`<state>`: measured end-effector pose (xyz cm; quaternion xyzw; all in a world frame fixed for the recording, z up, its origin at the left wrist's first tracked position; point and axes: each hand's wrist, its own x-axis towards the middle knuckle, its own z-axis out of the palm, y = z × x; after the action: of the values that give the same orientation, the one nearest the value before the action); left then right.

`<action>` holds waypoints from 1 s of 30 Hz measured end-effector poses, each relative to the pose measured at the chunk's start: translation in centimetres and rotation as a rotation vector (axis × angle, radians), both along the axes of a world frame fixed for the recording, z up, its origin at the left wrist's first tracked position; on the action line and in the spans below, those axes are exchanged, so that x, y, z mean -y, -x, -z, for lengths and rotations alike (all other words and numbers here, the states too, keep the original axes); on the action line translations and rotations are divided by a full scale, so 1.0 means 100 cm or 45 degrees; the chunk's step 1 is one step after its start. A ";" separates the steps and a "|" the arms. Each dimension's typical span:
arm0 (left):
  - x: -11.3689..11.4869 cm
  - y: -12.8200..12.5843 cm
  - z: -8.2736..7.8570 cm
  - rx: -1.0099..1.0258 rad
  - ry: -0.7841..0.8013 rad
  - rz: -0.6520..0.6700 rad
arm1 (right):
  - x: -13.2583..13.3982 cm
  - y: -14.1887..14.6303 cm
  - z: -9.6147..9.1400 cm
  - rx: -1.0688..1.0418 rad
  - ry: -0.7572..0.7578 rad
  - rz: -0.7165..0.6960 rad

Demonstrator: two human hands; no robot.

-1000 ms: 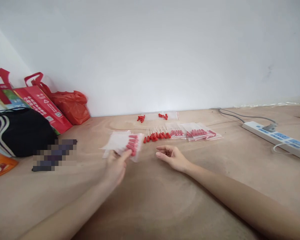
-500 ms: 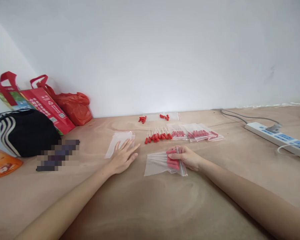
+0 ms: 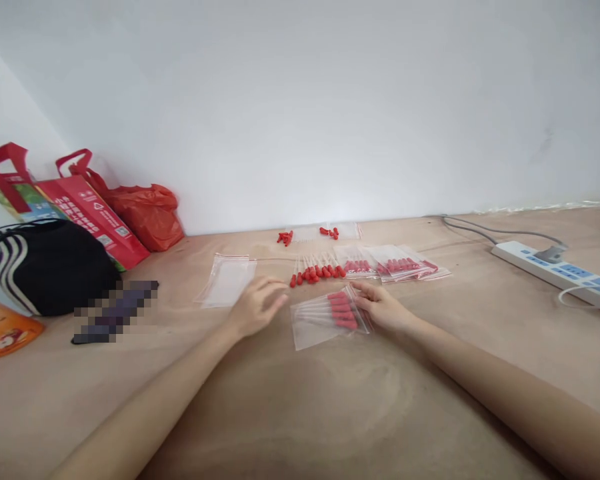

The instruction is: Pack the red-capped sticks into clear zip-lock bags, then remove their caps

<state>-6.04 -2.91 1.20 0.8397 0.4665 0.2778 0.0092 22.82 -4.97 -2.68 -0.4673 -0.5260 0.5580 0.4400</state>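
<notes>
A clear zip bag (image 3: 310,327) holding several red-tipped white sticks lies in front of me, its zip end toward the right. My right hand (image 3: 383,308) pinches that zip end at its upper corner. My left hand (image 3: 257,308) hovers just right of a small stack of flat zip bags (image 3: 230,283), its fingers loosely bent and apart, with nothing in them. Beyond the hands lies a row of loose red-tipped sticks (image 3: 317,272). Right of these, filled zip bags (image 3: 403,265) overlap one another.
Toward the wall lie small red pieces (image 3: 285,237) and another clear bag (image 3: 350,231). A white power strip (image 3: 555,267) with grey cable is at right. At left stand red shopping bags (image 3: 95,213), a black drawstring bag (image 3: 70,267), an orange pouch (image 3: 7,327) and a pixelated dark object (image 3: 117,312).
My left hand has lifted off the stack of flat bags and drawn slightly right, and the stack has shifted left. My right hand has slid from the red tips to the bag's zip edge.
</notes>
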 end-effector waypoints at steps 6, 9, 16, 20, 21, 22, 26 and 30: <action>0.039 -0.081 0.001 0.017 0.234 0.438 | 0.007 0.013 -0.010 -0.449 0.302 -0.145; 0.040 -0.091 0.007 0.015 0.280 0.469 | 0.009 0.013 -0.010 -0.467 0.306 -0.205; 0.039 -0.088 0.016 0.013 0.270 0.432 | 0.006 0.009 -0.006 -0.423 0.301 -0.247; 0.040 -0.089 0.016 0.027 0.259 0.431 | 0.004 0.008 -0.004 -0.390 0.277 -0.289; 0.040 -0.089 0.016 0.030 0.256 0.432 | 0.004 0.008 -0.004 -0.387 0.275 -0.300; 0.039 -0.089 0.016 0.033 0.253 0.433 | 0.004 0.008 -0.003 -0.386 0.276 -0.305; 0.038 -0.088 0.017 0.022 0.239 0.439 | 0.004 0.007 -0.004 -0.397 0.297 -0.305; 0.038 -0.088 0.018 0.008 0.216 0.446 | 0.004 0.008 -0.004 -0.392 0.290 -0.301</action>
<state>2.80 -6.74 -0.60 0.9034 0.3350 0.2343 0.1297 21.98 -5.35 -2.28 -0.3584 -0.4373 0.7262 0.3911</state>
